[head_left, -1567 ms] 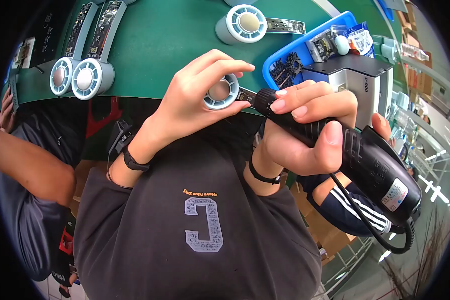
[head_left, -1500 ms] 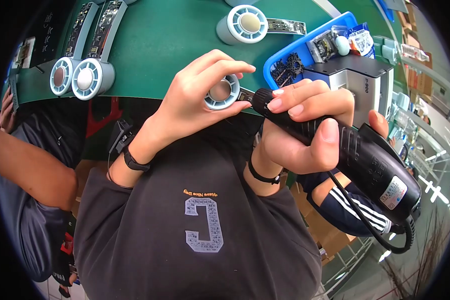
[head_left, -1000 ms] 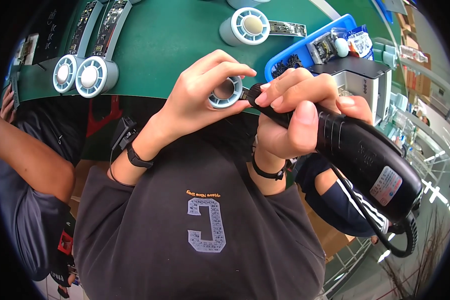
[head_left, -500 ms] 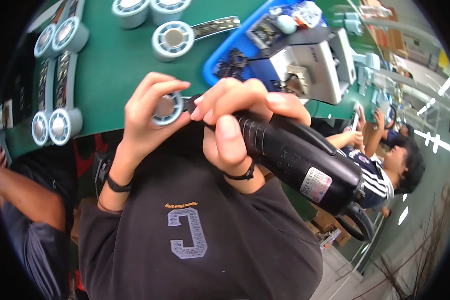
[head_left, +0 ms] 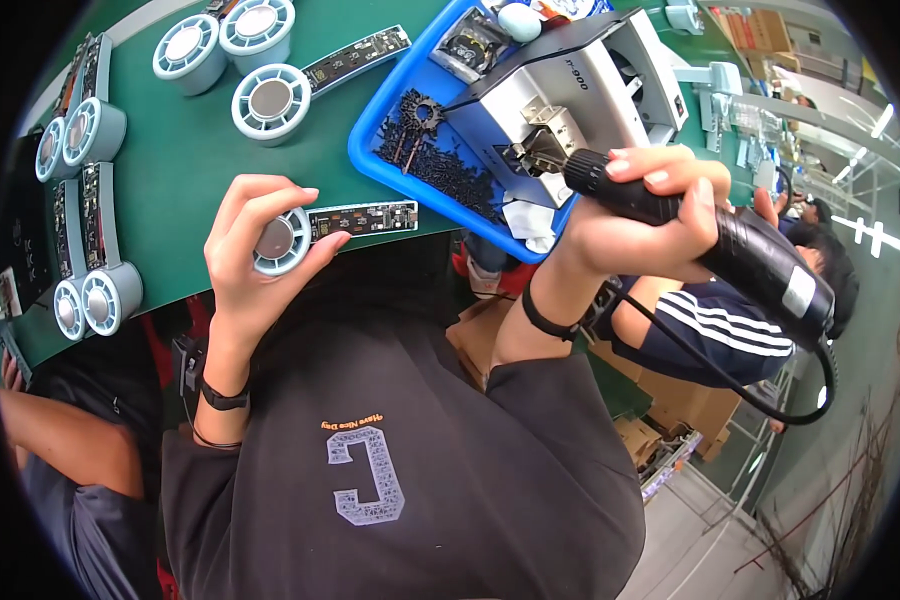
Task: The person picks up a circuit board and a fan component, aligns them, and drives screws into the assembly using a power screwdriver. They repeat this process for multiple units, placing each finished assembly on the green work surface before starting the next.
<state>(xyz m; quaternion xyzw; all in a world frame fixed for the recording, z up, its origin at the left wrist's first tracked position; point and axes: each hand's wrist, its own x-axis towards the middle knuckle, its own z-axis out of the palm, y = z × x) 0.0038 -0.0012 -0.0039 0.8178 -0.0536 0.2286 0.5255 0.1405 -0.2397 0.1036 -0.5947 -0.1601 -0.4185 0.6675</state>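
Note:
My left hand [head_left: 238,245] curls its fingers and thumb around the round, spoked end of a light-blue part [head_left: 280,243]. A narrow circuit-board strip [head_left: 365,218] extends from it to the right, along the table's near edge. My right hand [head_left: 660,215] grips a black electric screwdriver [head_left: 770,265] with a cord at its back. The screwdriver's nose points left, close to the metal outlet of a silver-grey screw feeder [head_left: 540,95]; whether the bit touches the outlet cannot be made out. The feeder stands in a blue tray [head_left: 362,135].
Small black screws or similar bits [head_left: 455,180] lie in the tray beside the feeder. More light-blue parts [head_left: 272,100] with boards stand on the green table [head_left: 180,170], at the far side and left. A co-worker's arm [head_left: 70,430] is at left; another person in striped clothing [head_left: 710,325] sits at right.
My right hand has carried the screwdriver away from the light-blue part, rightward to the screw feeder. The board strip, hidden before, now shows. My left hand keeps its hold; the whole view has shifted.

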